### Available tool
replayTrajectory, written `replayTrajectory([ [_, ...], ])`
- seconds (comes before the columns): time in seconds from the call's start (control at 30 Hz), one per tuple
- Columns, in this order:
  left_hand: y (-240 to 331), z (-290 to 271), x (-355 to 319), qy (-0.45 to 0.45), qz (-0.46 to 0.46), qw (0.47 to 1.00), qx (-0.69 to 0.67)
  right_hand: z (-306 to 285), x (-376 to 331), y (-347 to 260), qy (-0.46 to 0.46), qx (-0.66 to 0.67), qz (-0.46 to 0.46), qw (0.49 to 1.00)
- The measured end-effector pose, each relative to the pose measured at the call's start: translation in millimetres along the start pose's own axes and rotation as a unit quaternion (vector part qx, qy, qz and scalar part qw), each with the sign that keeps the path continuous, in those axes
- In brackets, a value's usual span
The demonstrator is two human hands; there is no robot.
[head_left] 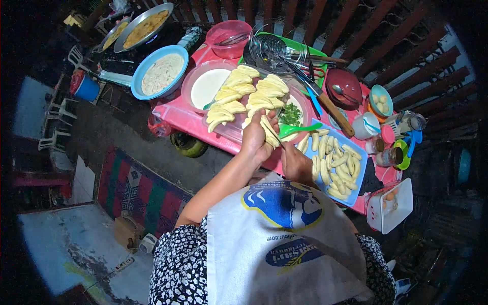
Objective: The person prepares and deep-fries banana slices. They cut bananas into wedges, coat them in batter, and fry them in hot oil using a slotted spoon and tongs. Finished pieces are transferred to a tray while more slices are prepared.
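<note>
My left hand (256,141) is closed around a peeled banana (269,131) cut into fan-like slices, held above the table's near edge. Close beside it, my right hand (297,163) is closed at the banana's lower end; what its fingers grip is hidden. Just beyond both hands, fanned banana slices (269,92) lie in rows on a tray. To the right, a blue tray (359,175) holds several whole peeled bananas (335,161). A green spoon (302,127) rests at a bowl with chopped green leaves (291,114).
A bowl of white batter (209,87) and a blue basin (136,84) of pale mixture stand left. Frying pans (147,28) are at the far left. A wooden-handled utensil (333,111), jars (389,157) and a white container (397,207) with eggs are right. Slatted fencing borders the back.
</note>
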State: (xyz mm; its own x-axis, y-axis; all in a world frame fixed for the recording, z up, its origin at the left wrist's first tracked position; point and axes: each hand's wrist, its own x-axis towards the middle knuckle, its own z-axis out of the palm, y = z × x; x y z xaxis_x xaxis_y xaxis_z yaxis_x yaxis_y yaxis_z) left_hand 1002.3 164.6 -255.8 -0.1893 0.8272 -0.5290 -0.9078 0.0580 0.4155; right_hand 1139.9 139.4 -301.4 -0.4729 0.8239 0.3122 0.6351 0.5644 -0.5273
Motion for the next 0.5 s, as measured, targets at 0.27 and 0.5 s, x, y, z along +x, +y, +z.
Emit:
replayTrajectory([
  [0.27, 0.0, 0.0, 2.4, 0.01, -0.032, 0.997, -0.071, 6.1, 6.9, 1.4, 0.009, 0.024, -0.015, 1.0],
  [0.5, 2.7, -2.0, 1.3, 0.025, -0.009, 0.999, -0.034, 20.2, 11.4, -2.8, 0.03, -0.023, 0.004, 0.999],
])
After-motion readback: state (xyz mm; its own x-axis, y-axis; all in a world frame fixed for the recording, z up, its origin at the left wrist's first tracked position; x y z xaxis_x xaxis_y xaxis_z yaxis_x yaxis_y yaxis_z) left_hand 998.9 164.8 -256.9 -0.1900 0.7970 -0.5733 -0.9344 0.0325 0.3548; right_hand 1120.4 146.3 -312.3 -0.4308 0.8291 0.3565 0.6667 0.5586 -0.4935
